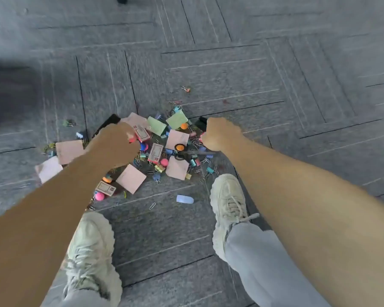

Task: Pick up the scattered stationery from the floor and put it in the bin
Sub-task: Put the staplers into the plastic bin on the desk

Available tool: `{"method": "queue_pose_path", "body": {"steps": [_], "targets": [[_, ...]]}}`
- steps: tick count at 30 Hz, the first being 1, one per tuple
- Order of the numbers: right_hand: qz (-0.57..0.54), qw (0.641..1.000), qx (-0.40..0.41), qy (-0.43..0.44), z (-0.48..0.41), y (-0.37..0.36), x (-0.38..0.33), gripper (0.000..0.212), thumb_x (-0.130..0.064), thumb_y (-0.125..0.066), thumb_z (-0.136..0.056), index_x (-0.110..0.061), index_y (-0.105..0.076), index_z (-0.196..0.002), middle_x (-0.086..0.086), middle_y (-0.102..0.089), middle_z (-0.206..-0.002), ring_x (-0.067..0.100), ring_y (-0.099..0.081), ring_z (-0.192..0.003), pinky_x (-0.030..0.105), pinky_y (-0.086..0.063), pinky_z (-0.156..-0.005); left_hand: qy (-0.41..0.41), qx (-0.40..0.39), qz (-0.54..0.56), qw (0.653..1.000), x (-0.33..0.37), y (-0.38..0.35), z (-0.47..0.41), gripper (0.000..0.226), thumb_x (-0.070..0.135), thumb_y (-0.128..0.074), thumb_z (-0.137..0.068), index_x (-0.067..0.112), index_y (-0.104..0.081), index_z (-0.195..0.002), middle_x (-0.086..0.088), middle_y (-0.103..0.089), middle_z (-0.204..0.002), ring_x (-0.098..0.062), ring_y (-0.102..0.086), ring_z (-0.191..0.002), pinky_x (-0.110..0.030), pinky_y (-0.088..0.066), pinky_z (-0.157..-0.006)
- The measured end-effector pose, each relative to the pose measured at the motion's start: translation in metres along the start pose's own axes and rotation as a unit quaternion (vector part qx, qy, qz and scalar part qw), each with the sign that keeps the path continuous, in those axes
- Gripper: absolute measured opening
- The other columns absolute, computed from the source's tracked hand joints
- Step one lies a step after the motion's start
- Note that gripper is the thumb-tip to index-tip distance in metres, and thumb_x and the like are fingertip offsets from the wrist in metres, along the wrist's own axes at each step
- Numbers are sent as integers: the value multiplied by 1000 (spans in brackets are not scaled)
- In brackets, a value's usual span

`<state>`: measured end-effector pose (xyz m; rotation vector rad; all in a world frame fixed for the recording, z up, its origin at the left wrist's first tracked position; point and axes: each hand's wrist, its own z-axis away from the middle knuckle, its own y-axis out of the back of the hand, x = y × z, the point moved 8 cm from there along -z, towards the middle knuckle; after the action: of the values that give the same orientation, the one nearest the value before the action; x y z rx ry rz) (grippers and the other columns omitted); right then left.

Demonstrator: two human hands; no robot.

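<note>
Head view, listed from the task's things outward.

1. Heap of scattered stationery (162,149): on the grey carpet-tile floor (231,74), just ahead of your feet and between your two hands. It holds pink square paper notes (131,178), green paper notes (179,119), small printed cardboard boxes (155,152), orange and pink round pieces (180,147), coloured binder clips (157,177) and black-handled scissors (186,155).
2. Strays: a pale blue oblong piece (185,199) and a silver paper clip (152,206) lie nearer to you. An orange clip (186,89) lies beyond the heap. A green binder clip (68,123) lies off to the left.
3. Your left hand (118,138): low over the heap's left side, fingers curled. A black flat object (106,125) juts out past it. Whether you grip it, I cannot tell.
4. Your right hand (220,134): low over the heap's right side, curled like a fist. A black piece (202,123) shows just beyond the knuckles. The hold cannot be told.
5. Your pale chunky trainers (228,200) and light grey trousers (264,262): planted either side, the right toe touching the heap's edge.
6. Dark blurred shape (7,91): at the left edge.
</note>
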<state>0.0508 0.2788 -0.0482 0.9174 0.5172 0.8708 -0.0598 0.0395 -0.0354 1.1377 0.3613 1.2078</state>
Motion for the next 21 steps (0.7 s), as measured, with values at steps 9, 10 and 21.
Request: {"method": "queue_pose_path", "body": {"steps": [9,10,21], "targets": [[64,998,20,-6,-114,-47,0,57,-39,-64,-92,-10,-43,-137,14,-49,-136,35,-43,-128,48,-40,-99,131,10,-69,989,-57,-40,-120,51,19,-63,-85,5,-44,-131,-24,-39,-130,-45,-39,-124,-54,-45,-95],[81,996,19,-6,-123,-52,-1,61,-40,-65,-90,-11,-41,-138,15,-49,-138,36,-42,-129,49,-39,-100,148,12,-77,986,-63,-43,-127,54,16,-63,-84,4,-40,-131,-25,-36,-131,-44,-35,-126,-53,-42,-98],[168,986,12,17,-155,-78,-4,53,-7,-65,-87,-11,-44,-135,16,-53,-128,38,-53,-117,46,-45,-92,130,21,-137,982,-101,-73,-164,47,-6,-56,-85,10,-35,-124,-29,-54,-110,-50,-55,-105,-59,-48,-84]]}}
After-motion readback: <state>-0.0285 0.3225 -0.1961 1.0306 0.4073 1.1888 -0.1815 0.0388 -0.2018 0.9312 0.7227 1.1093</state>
